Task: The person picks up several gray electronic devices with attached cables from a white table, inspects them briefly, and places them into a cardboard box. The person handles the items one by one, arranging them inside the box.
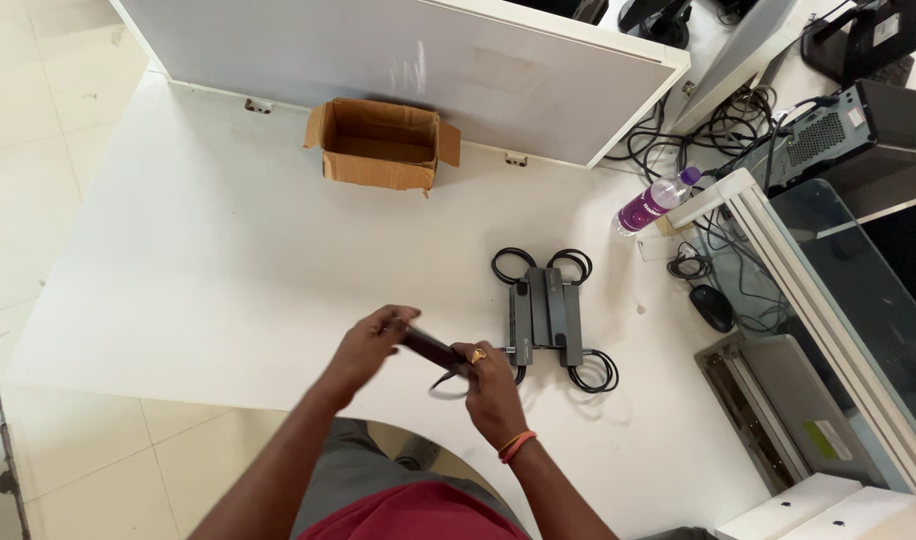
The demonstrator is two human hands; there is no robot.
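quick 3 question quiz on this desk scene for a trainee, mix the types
1. True or false: the cardboard box is open at the top.
2. The left hand and right hand together hold: A) the purple bottle B) a dark slim device C) the mouse.
3. Fill in: the row of dark devices lies on the white ____.

Key: 1 true; 2 B; 3 table

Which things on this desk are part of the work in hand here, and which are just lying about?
In hand:
- left hand and right hand, both gripping a dark slim adapter
- row of matching adapters with looped cables, beside the hands

Probably just lying about:
- open cardboard box, by the partition
- purple water bottle
- black mouse
- cable tangle
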